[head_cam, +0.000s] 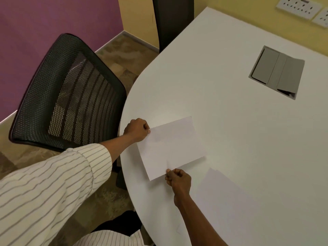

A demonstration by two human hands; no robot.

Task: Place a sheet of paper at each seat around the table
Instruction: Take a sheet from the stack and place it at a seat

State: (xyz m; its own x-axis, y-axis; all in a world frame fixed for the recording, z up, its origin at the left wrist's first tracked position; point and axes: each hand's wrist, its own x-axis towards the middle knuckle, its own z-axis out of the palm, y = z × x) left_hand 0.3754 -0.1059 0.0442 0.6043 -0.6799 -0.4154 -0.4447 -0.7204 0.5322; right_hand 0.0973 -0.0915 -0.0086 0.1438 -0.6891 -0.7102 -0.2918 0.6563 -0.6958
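Both hands pinching sheet [171,148]: left hand [136,129] on far corner, right hand [178,179] on near edge; sheet low over surface [230,121], facing mesh chair [71,93] (second sheet [223,192] lies beside); placing step; next: square it, let go.

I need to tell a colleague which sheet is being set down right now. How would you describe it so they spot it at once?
Start at the white table, on its curved edge beside the black mesh chair. The sheet of paper is there, pinched by the left hand and right hand. Another sheet, nearer the camera, lies untouched.
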